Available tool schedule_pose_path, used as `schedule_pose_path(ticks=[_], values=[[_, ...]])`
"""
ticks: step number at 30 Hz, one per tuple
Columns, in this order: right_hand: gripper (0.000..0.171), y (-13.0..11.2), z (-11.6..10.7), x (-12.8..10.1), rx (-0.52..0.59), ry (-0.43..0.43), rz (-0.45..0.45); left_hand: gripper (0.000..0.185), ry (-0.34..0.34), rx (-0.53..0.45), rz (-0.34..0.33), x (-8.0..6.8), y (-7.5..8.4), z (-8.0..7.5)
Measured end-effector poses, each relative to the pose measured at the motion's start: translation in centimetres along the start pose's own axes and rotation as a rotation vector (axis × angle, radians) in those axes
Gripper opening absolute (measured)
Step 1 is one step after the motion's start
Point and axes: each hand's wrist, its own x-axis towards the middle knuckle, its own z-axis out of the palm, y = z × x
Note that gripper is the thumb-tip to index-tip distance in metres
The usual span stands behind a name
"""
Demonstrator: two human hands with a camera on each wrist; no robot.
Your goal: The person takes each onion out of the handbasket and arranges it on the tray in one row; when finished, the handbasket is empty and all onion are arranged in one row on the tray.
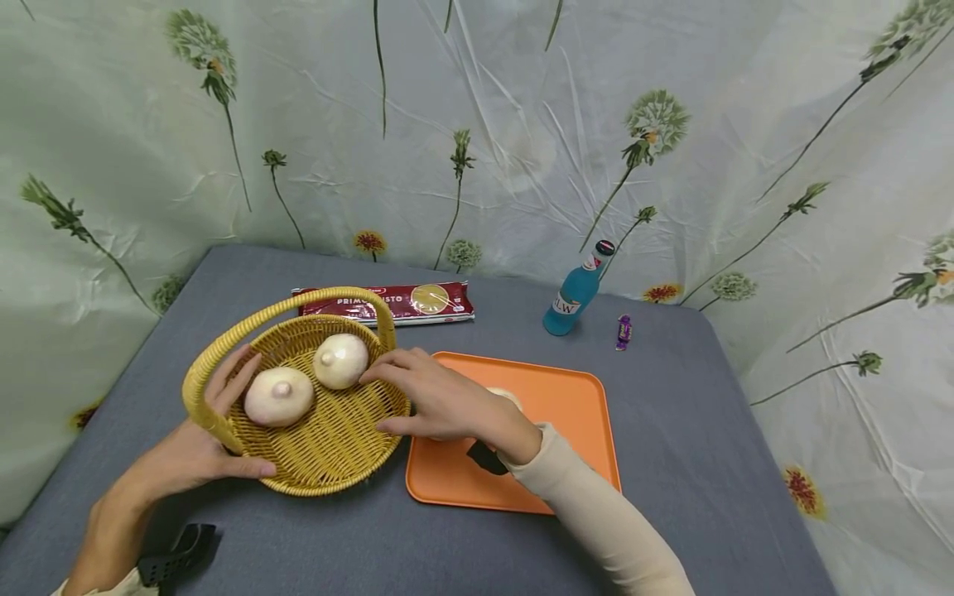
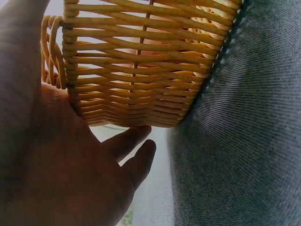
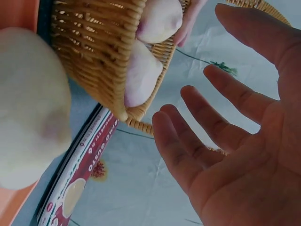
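Left hand: the left hand (image 1: 195, 447) holds the near-left rim of the yellow woven wicker basket with an arched handle (image 1: 328, 451), thumb along the outside wall, fingers up over the rim beside the handle's foot. The left wrist view shows the palm against the weave (image 2: 141, 61); this grip is wrapped on the basket.

Right hand: the right hand (image 1: 440, 401) lies palm down over the basket's right rim and the left edge of the flat orange plastic tray (image 1: 574, 414). Its fingers (image 3: 211, 117) are straight and spread in the right wrist view, so this grip is open and holds nothing.

Basket: it stands on the grey cloth-covered counter (image 1: 671, 397), just left of the tray. Two pale round bun-shaped pieces lie inside, one (image 1: 279, 396) at the left, the other (image 1: 340, 361) behind it, near the right fingertips.

Tray: a third pale round piece (image 3: 28, 103) lies on it, mostly hidden under the right hand in the head view.

Far edge: a dark red flat packet of pasta (image 1: 417, 302) lies behind the basket, a blue glass bottle with a dark cap (image 1: 575, 291) stands to its right, and a small purple wrapped sweet (image 1: 623, 331) lies just beside the bottle.

Backdrop: a pale green flower-printed sheet (image 1: 522, 124) hangs behind the counter.
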Motion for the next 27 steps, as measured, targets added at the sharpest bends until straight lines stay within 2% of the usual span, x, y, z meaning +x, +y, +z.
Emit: schedule_pose_path(ticks=[6,13,21,27], values=[[0.056,-0.5,0.2,1.0,-0.016,-0.013,-0.031,0.146,0.014,0.004,0.018,0.0,-0.1,0.0],[0.053,-1.1,0.0,2.3,-0.093,-0.023,-0.072,0.146,0.013,0.009,0.019,0.0,-0.1,-0.1],[0.055,-1.6,-0.1,4.4,-0.139,-0.055,-0.044,0.145,0.017,0.012,0.025,0.0,0.0,0.1],[0.056,-1.4,0.1,5.9,-0.117,-0.058,-0.024,0.146,0.005,0.003,0.031,0.0,-0.2,0.0]])
